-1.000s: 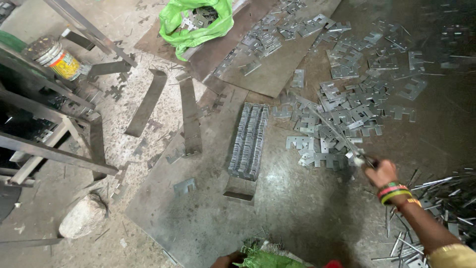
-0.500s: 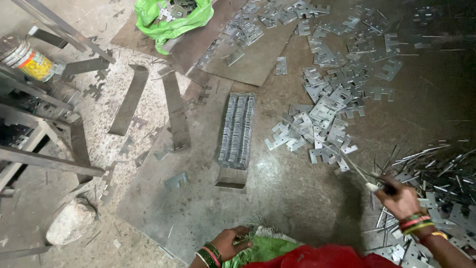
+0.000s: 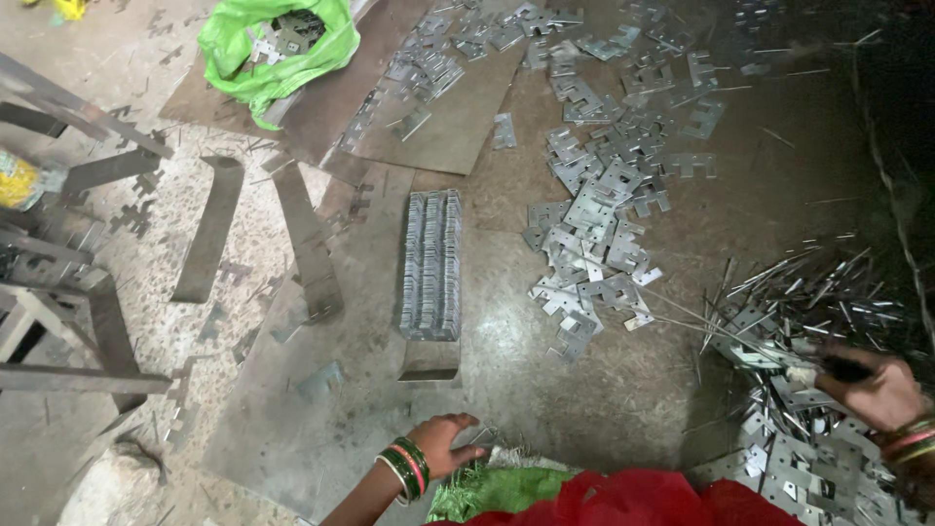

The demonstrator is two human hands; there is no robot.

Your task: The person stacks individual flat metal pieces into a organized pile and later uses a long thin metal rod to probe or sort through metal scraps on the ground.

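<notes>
My right hand (image 3: pixel 877 390) grips a thin metal rod (image 3: pixel 701 326) by its dark handle end, low at the right, over a heap of thin rods and stamped plates (image 3: pixel 808 312). The rod's tip reaches toward a spread of flat notched metal plates (image 3: pixel 594 244) on the floor. My left hand (image 3: pixel 443 446), with bangles on the wrist, rests palm down on the floor near the bottom centre, fingers apart, holding nothing. A neat packed row of plates (image 3: pixel 431 263) stands on edge in front of it. Red and green cloth (image 3: pixel 584 492) covers my lap.
A green plastic bag (image 3: pixel 273 49) with metal pieces lies at the top left. Flat metal strips (image 3: pixel 209 229) and sheet offcuts (image 3: pixel 458 107) lie on the floor. A metal frame (image 3: pixel 68 292) stands at the left, with a yellow can (image 3: pixel 19 180) beside it.
My right hand has drawn the rod back toward the lower right, onto the rod heap. My left hand has come further into view and settled on the floor. The view shifted left and down.
</notes>
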